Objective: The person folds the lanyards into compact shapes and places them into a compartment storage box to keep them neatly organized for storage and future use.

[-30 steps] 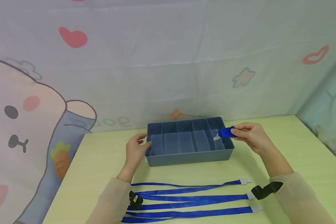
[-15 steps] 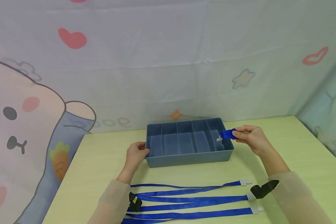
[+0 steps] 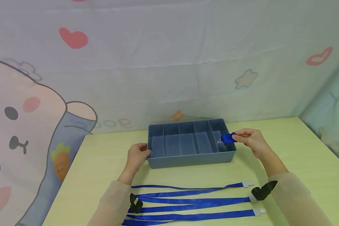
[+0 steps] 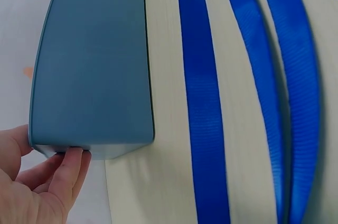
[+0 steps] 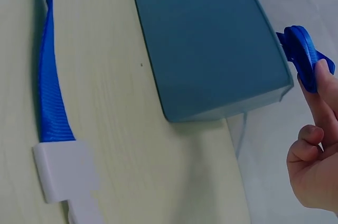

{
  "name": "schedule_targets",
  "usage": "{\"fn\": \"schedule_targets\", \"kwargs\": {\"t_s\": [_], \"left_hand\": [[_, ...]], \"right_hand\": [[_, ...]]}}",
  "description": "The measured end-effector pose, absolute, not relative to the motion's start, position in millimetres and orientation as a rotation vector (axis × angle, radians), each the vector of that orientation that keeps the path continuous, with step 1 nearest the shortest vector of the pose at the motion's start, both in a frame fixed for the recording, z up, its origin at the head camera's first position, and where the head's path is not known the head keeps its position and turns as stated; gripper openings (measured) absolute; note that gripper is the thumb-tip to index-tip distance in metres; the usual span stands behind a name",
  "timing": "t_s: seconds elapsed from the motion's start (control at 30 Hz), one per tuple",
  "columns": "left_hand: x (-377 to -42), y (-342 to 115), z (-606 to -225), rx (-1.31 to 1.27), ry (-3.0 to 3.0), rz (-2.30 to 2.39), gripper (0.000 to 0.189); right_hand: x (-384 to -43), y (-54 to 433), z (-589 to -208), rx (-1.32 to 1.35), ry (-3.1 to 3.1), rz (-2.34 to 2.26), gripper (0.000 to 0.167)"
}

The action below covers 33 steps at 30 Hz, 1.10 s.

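A grey-blue tray (image 3: pixel 190 160) with several compartments stands toward the back of the table. My left hand (image 3: pixel 137 157) grips its left end; in the left wrist view the thumb is at the rim and the fingers (image 4: pixel 68 174) lie against the end wall. A folded blue lanyard (image 3: pixel 227 138) with a whitish clip is pinched between the thumb and fingers of my right hand (image 3: pixel 251 141). The lanyard hangs over the rightmost compartment, its clip end inside the rim. The right wrist view shows the folded strap (image 5: pixel 301 55) just above the tray's rim.
Several blue lanyards (image 3: pixel 197 216) with white clips lie stretched across the front of the pale table (image 3: pixel 101 163). A printed cloth (image 3: pixel 158 78) hangs right behind the tray. Black wrist mounts (image 3: pixel 136 203) sit on both sleeves.
My right hand has lowered slightly with the folded lanyard, bringing its clip deeper into the rightmost compartment. The left hand's thumb and fingers have closed on the tray's left end.
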<state>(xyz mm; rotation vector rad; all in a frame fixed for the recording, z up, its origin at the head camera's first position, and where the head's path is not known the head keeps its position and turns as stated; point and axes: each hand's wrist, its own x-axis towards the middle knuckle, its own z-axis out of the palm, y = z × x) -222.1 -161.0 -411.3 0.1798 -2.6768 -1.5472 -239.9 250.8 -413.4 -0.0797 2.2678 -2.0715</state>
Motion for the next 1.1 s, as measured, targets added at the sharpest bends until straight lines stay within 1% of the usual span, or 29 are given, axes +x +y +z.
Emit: {"fn": "schedule_targets", "kwargs": {"t_s": [0.2,0.27,0.37,0.5,0.53,0.6,0.9,1.1], "left_hand": [[-221.6,-159.9,-412.1,0.187,-2.665,-1.592,0.035],[-220.9,-159.4,-411.9,0.199,-2.66,-1.609,0.035],[-220.1,-158.7,-411.7,0.202,-2.65,-1.628,0.034],[-219.0,-159.0,-411.4,0.19,-2.638,-1.634,0.033],[-219.1,-159.3,-411.6,0.191,-2.635,-1.635,0.033],[-219.0,-159.9,-412.0,0.19,-2.631,-1.634,0.033],[-219.9,-160.8,-414.1,0.205,-2.632,-1.636,0.033],[-220.5,-161.8,-414.7,0.208,-2.639,-1.633,0.033]], "right_hand": [[-240.5,250.6,-418.9,-0.13,2.328,-2.003,0.015],[-240.2,249.7,-420.4,-0.137,2.348,-1.975,0.012],[-239.2,247.9,-422.0,-0.158,2.417,-1.904,0.002],[-239.5,244.0,-423.3,-0.242,2.536,-1.772,0.024],[-240.0,242.7,-423.7,-0.263,2.554,-1.747,0.027],[-240.7,239.9,-424.3,-0.296,2.589,-1.698,0.029],[-241.1,232.5,-425.2,-0.424,2.764,-1.449,0.011],[-242.3,229.5,-425.7,-0.584,2.886,-1.229,0.006]]}}
